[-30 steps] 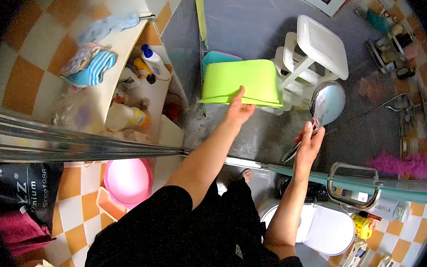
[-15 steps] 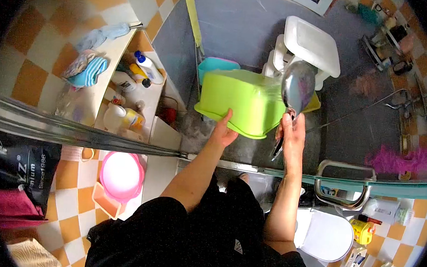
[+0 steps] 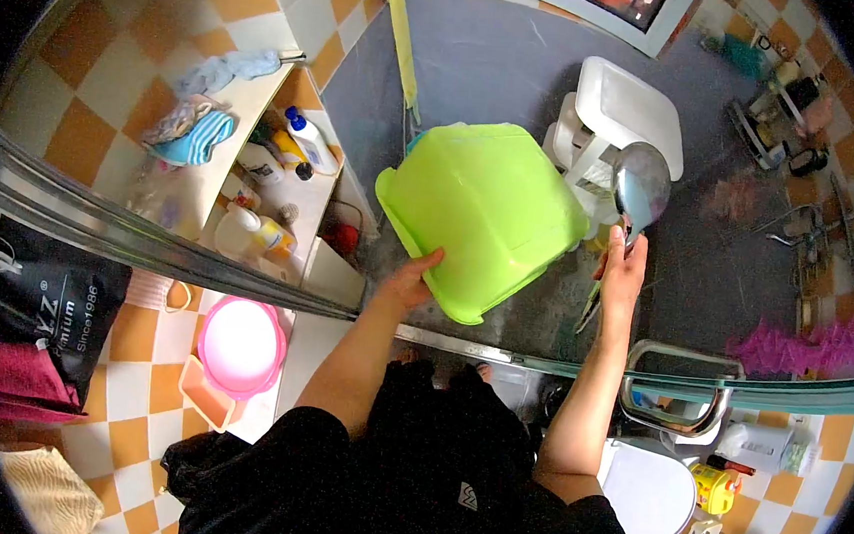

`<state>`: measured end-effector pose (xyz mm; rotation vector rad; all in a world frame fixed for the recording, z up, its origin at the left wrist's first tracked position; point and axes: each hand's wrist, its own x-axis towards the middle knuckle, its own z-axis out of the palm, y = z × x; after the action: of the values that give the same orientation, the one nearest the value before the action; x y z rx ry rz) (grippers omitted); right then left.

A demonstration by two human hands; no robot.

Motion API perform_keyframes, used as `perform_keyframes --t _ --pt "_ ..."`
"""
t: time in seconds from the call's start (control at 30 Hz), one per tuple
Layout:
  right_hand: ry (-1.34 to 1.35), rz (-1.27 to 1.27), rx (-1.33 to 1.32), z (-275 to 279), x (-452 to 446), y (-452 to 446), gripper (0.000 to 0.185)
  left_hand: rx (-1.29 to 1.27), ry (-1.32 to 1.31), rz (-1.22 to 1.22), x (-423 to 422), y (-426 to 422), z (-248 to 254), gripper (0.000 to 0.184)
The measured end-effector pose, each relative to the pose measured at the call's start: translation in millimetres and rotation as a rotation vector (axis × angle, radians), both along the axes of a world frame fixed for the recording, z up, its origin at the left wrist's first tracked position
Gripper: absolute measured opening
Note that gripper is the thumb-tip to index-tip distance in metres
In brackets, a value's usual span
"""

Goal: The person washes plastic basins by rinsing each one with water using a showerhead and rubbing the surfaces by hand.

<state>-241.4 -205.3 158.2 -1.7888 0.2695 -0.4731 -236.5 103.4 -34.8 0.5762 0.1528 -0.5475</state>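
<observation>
A lime-green plastic basin (image 3: 486,211) is tipped over in front of me, its underside facing up toward the camera. My left hand (image 3: 412,280) grips its near-left rim, with the thumb on the outside and the other fingers hidden beneath. In my right hand (image 3: 622,267) is the handle of a chrome shower head (image 3: 640,183), held upright to the right of the basin and apart from it. Whether water is running from the shower head is hard to make out.
White plastic stools (image 3: 628,107) stand stacked behind the shower head. At left, a shelf holds several bottles (image 3: 308,142) and a striped cloth (image 3: 196,138). The glass door's metal handle (image 3: 675,427) juts out near my right forearm. A pink basin (image 3: 240,348) sits at lower left.
The green basin has turned so its underside now faces up, and its near rim has come closer. My right hand has moved the shower head to the right, away from the basin.
</observation>
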Motion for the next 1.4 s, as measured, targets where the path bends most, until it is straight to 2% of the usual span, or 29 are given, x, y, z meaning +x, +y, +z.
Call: perform_keyframes --t 0.1,0.23,0.33,0.47,0.53,0.67,0.8,1.07,1.17,1.27,1.4 --pt "0.005 0.011 -0.004 2 7 2 0.024 0.082 0.018 -0.023 -3 12 14 0.06" --pt "0.053 0.227 0.079 31 21 31 0.025 0.161 0.054 -0.063 -3 15 29 0.059" --pt "0.075 0.322 -0.002 57 42 49 0.026 0.053 -0.032 -0.151 7 16 17 0.056" --pt "0.073 0.291 -0.2 69 74 51 0.034 0.15 -0.05 -0.193 16 20 15 0.055" --pt "0.028 0.24 -0.307 64 87 45 0.036 0.2 -0.037 -0.234 15 23 22 0.054" --pt "0.078 0.133 -0.258 57 84 30 0.036 0.244 -0.001 -0.228 19 28 16 0.051" --pt "0.158 0.196 -0.127 47 55 22 0.032 0.212 -0.008 -0.215 25 39 8 0.05" --pt "0.249 0.345 -0.031 14 -4 19 0.025 0.11 -0.072 -0.091 44 36 7 0.052" --pt "0.262 0.316 -0.04 -1 -8 11 0.024 0.082 -0.031 -0.007 52 29 1 0.053" --pt "0.264 0.132 -0.019 -27 -5 -7 0.022 0.02 -0.015 0.02 59 27 -7 0.053" --pt "0.256 0.052 -0.025 -28 -4 -13 0.023 -0.014 -0.046 0.046 59 30 -8 0.053"
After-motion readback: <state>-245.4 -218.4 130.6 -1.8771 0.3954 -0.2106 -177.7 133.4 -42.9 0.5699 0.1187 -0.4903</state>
